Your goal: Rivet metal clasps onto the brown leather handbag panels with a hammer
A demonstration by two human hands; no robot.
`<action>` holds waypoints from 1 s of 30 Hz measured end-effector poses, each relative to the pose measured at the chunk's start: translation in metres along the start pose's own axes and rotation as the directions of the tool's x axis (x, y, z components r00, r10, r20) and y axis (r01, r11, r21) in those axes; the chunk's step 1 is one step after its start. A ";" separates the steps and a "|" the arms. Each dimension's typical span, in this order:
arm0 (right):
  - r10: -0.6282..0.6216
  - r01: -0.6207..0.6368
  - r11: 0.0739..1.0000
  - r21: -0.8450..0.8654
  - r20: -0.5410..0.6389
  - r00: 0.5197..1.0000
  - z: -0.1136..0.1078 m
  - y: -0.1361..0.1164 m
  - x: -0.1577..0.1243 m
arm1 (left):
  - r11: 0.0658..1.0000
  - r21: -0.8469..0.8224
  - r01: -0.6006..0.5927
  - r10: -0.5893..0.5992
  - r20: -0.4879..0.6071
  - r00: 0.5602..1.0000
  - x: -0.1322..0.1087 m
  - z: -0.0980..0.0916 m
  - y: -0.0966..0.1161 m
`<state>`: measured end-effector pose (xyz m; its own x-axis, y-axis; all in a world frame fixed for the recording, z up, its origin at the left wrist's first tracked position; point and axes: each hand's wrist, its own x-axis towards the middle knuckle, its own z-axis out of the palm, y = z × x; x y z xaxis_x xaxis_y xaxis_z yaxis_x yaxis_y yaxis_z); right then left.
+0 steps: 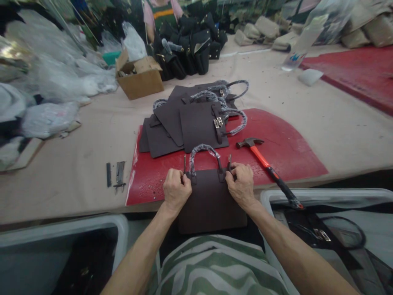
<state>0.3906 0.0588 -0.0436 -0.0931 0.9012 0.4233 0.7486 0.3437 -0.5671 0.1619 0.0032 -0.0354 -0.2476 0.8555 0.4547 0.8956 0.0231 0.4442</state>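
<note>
A dark brown bag panel (213, 205) hangs over the table's front edge, its handle (204, 148) wrapped in clear plastic and standing up at the top. My left hand (177, 187) is closed at the panel's upper left corner, pinching a narrow strap whose tip points up. At the upper right corner my right hand (241, 183) is closed the same way around a second strap with a metal end. Behind them a pile of similar panels (199, 123) with wrapped handles and metal clasps lies on a red mat (276, 135).
A claw hammer (267, 164) lies on the mat at right, its grip reaching past the table edge. Small metal tools (119, 174) lie at left. Grey bins (123, 229) stand on both sides below. Farther back are a cardboard box (141, 84), black bags (187, 49) and a person.
</note>
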 end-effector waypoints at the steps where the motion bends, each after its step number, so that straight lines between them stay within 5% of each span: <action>1: 0.003 -0.003 1.000 -0.007 0.026 1.000 -0.001 0.000 0.002 | 1.000 -0.023 0.005 -0.004 0.044 0.999 0.002 -0.001 0.002; 5: -0.050 0.043 0.998 0.051 0.137 0.989 -0.011 -0.001 0.010 | 0.995 -0.069 0.070 -0.059 0.143 0.988 0.009 -0.007 0.014; 10: -0.158 0.149 0.986 0.081 0.124 0.980 -0.005 0.017 0.027 | 0.968 -0.070 0.241 -0.223 0.200 0.954 0.022 -0.003 0.022; 15: -0.279 0.273 0.960 0.061 0.152 0.948 0.010 0.034 0.041 | 0.985 -0.035 0.166 -0.153 0.246 0.957 0.025 -0.003 0.017; 19: -0.288 0.292 0.956 -0.004 0.156 0.945 0.009 0.032 0.039 | 0.960 -0.206 0.188 -0.148 0.194 0.970 0.022 -0.018 0.006; 24: -0.311 0.321 0.946 -0.053 0.147 0.939 0.011 0.028 0.035 | 0.922 -0.048 0.384 -0.382 0.043 0.923 0.040 -0.068 -0.063; 30: -0.283 0.297 0.951 -0.088 0.144 0.948 0.013 0.024 0.032 | 0.746 0.138 0.652 -0.645 -0.095 0.758 0.065 -0.141 -0.183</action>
<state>0.3968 0.0993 -0.0527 -0.3949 0.7955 0.4596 0.7419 0.5712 -0.3511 -0.0702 -0.0181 0.0222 -0.8007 0.5846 0.1310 0.5572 0.6464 0.5213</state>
